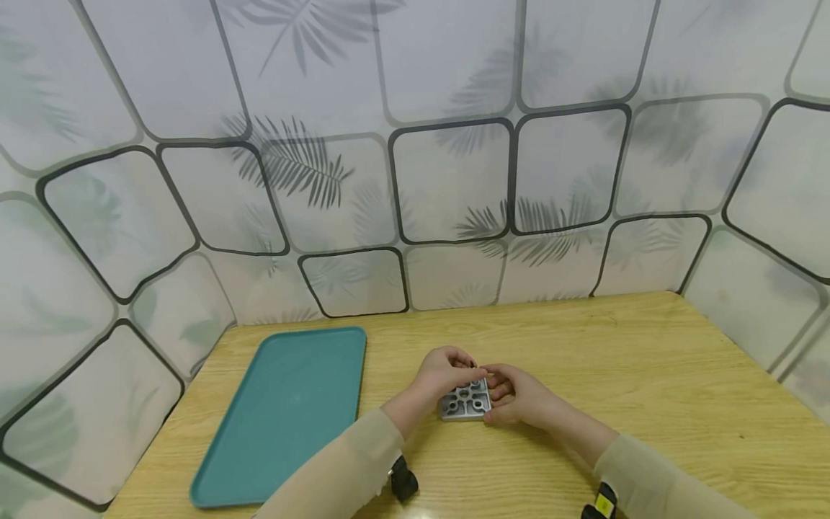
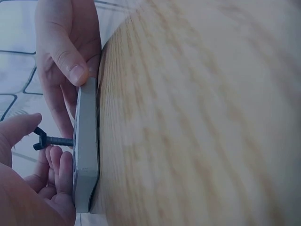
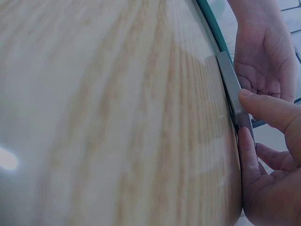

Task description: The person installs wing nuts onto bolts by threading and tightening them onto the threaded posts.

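A square grey metal plate (image 1: 465, 412) with ribs and round holes lies on the wooden table between both hands. A black wing screw (image 2: 59, 141) stands out from its ribbed face, threaded shank toward the plate. My left hand (image 1: 441, 373) reaches over the plate's far left side. Its thumb (image 2: 21, 128) is at the screw's winged head, with the fingers curled below the shank. My right hand (image 1: 525, 396) grips the plate's right edge between thumb and fingers. In the right wrist view, the right thumb (image 3: 263, 104) presses the plate's side (image 3: 229, 77).
A teal tray (image 1: 285, 411) lies on the table (image 1: 622, 360) to the left of the hands. A pale patterned curtain (image 1: 454, 180) stands behind the table and along its sides. Both wrists carry black straps.
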Demonstrator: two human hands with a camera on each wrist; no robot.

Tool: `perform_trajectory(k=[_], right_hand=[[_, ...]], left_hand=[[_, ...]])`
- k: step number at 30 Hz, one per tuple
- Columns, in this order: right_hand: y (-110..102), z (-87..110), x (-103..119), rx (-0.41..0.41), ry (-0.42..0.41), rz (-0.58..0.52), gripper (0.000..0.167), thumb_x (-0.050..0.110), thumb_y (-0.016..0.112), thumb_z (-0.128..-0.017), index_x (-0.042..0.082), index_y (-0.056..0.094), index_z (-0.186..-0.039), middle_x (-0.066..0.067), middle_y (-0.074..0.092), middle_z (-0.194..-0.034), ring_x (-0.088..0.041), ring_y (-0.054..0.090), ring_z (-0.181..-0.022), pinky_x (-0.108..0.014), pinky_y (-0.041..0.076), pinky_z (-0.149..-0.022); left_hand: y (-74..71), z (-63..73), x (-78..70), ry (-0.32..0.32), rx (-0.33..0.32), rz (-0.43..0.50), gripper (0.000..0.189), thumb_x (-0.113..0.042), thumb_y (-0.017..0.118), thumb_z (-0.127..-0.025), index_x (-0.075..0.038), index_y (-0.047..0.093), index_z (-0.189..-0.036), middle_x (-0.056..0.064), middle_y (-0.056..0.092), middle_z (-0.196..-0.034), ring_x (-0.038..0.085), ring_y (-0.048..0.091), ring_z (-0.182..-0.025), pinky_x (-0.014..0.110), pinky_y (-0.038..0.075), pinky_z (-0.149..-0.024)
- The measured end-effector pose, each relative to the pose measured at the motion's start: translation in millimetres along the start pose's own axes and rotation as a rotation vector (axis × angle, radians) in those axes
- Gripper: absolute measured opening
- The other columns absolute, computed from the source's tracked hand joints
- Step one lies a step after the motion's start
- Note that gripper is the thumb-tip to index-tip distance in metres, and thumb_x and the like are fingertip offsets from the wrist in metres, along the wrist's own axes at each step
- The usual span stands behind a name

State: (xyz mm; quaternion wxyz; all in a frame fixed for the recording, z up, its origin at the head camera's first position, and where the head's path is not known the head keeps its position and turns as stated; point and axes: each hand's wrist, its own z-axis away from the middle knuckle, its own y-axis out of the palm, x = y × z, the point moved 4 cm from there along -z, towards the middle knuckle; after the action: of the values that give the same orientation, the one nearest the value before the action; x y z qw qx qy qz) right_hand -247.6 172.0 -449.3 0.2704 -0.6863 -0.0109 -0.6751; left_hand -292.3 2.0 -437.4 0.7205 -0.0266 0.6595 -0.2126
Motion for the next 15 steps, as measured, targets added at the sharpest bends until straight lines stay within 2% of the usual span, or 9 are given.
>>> perform_trajectory(k=[7, 15], right_hand=[[0.6, 0.0, 0.7, 0.001, -0.009, 0.006, 0.086, -0.001, 0.088, -0.082, -0.015, 0.041, -0.153, -0.023, 0.058, -0.126, -0.023, 0.059, -0.105, -0.022, 0.055, -0.082], [0.9, -1.0, 0.1, -0.003, -0.004, 0.002, 0.088, -0.001, 0.088, -0.081, -0.015, 0.039, -0.154, -0.023, 0.058, -0.127, -0.024, 0.058, -0.106, -0.022, 0.054, -0.082]], left_hand=[[-0.5, 2.9, -0.9, 0.009, 0.013, 0.007, 0.017, -0.011, 0.084, -0.091, -0.004, 0.073, -0.101, 0.007, 0.07, -0.097, 0.014, 0.059, -0.082, 0.027, 0.052, -0.076], [-0.4, 2.8, -0.9, 0.013, 0.022, 0.015, 0.014, -0.007, 0.081, -0.091, -0.003, 0.075, -0.103, 0.007, 0.072, -0.098, 0.013, 0.061, -0.084, 0.027, 0.054, -0.078]])
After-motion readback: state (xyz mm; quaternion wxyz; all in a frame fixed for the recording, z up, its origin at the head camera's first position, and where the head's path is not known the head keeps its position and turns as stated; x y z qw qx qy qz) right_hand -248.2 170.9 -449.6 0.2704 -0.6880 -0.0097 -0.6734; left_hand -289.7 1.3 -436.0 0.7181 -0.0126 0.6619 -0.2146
